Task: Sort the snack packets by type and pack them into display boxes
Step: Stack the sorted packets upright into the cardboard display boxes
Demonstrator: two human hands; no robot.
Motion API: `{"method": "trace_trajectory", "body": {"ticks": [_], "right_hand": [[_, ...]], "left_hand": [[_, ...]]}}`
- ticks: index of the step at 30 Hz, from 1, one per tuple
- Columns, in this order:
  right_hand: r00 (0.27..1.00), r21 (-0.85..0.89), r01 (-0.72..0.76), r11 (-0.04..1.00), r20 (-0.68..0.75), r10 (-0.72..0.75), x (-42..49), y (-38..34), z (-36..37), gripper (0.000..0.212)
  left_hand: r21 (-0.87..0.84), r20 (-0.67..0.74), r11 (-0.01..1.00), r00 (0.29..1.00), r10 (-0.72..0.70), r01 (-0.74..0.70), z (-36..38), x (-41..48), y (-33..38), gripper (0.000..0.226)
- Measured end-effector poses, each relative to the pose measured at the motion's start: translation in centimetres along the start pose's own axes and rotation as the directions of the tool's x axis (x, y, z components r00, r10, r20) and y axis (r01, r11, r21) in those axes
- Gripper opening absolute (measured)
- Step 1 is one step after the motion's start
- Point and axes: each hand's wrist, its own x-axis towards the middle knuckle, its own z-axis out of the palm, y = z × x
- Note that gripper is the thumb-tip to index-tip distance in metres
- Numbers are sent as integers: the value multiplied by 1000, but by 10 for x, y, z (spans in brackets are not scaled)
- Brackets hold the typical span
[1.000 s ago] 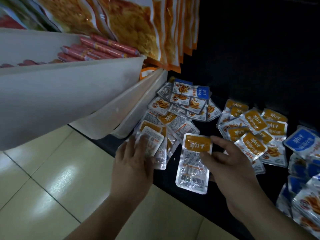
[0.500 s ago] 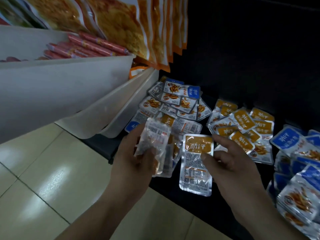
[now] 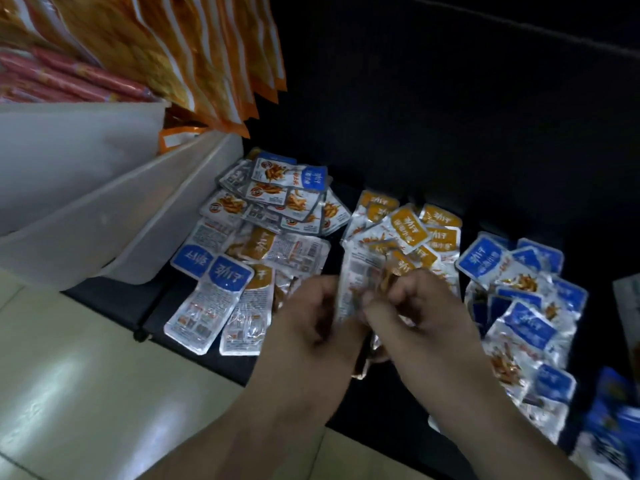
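From the head view, looking down, my two hands meet over the front edge of the dark shelf (image 3: 450,116). My left hand (image 3: 311,317) and my right hand (image 3: 426,306) both have their fingers curled in, and between them they pinch a small bundle of packets (image 3: 358,282). The blur hides how many packets there are and exactly where each fingertip sits. The bundle stands nearly on end, with its long axis running away from me and its top edge leaning toward the orange pile (image 3: 408,230). That pile lies just beyond my knuckles and a little to the right, which puts my right hand nearer to it. I judge that this is where the orange-labelled bundle belongs, so the coming move is a short push forward, with no sideways carry. The blue pile (image 3: 519,306) spreads out on the far side of my right hand. On the left, past my left hand, the mixed heap (image 3: 249,244) holds both colours, and it looks unsorted. The white bins (image 3: 121,220) slope down at the far left, above the floor tiles (image 3: 86,375). Hanging orange bags (image 3: 207,46) fill the top corner.
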Motion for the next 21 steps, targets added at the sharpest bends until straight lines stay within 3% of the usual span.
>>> {"method": "trace_trajectory", "body": {"ticks": [5, 7, 9, 13, 21], "right_hand": [[995, 236, -73, 969, 82, 55, 2, 6, -25, 6], [996, 234, -69, 970, 63, 56, 3, 13, -32, 18], [994, 179, -72, 981, -66, 85, 8, 24, -36, 26], [963, 167, -59, 984, -252, 100, 22, 41, -49, 20], [943, 15, 111, 994, -316, -100, 73, 29, -29, 17]], "left_hand": [[-107, 92, 994, 996, 1, 8, 4, 1, -2, 19], [-78, 78, 997, 997, -20, 26, 4, 2, -2, 22], [-46, 44, 998, 998, -47, 49, 3, 4, -3, 25], [33, -72, 999, 997, -40, 42, -2, 10, -1, 26], [19, -152, 993, 982, -114, 118, -9, 21, -1, 30]]}}
